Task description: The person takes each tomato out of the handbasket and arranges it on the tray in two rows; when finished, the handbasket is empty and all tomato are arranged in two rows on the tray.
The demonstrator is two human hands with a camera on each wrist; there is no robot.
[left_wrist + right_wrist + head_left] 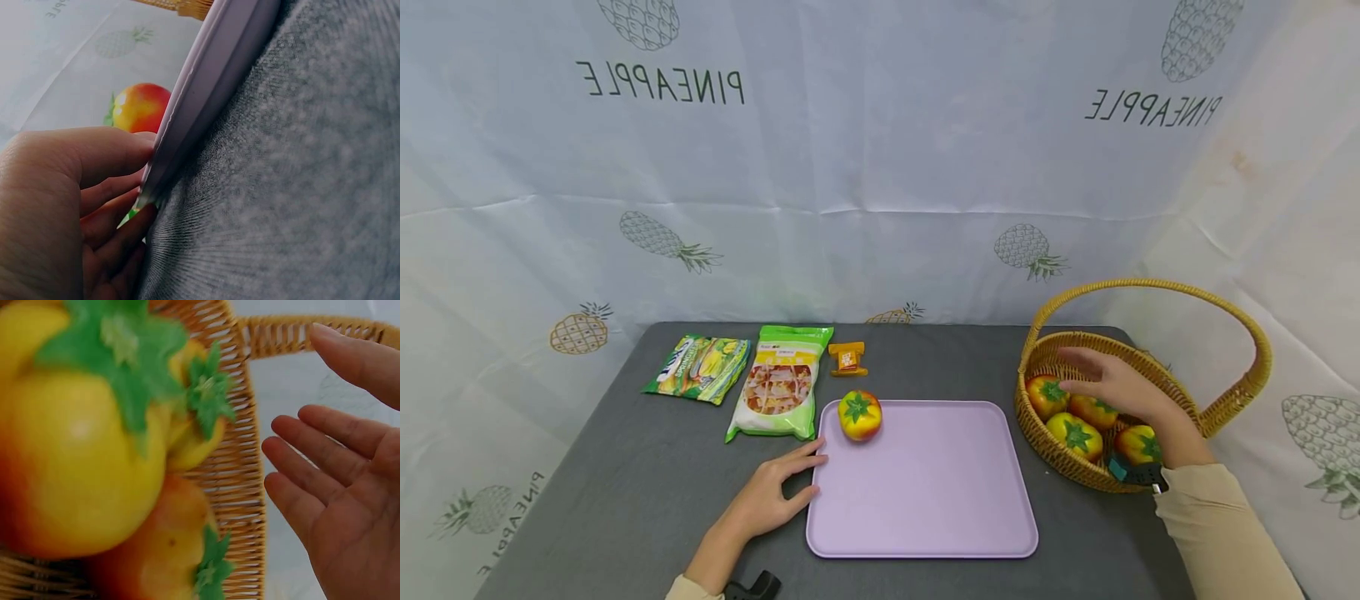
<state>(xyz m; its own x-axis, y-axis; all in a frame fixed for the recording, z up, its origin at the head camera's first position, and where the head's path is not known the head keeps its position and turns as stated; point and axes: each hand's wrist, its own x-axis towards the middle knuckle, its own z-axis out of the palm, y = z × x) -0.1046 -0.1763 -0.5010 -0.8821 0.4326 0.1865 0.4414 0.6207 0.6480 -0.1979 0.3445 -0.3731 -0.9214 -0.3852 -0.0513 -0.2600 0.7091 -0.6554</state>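
The open right hand [1111,385] hovers over persimmon-like fruits [1075,437] in the wicker basket [1043,443] at the tray's [925,492] two o'clock; the left hand [766,498], fingers relaxed, touches its nine-o'clock rim. Fruits seem light, slick: cup their sides.

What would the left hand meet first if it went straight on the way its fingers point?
The lilac tray: the left hand seems to be touching its left rim. Beyond, the fruit on it looks roughly in line, though depth is unclear.
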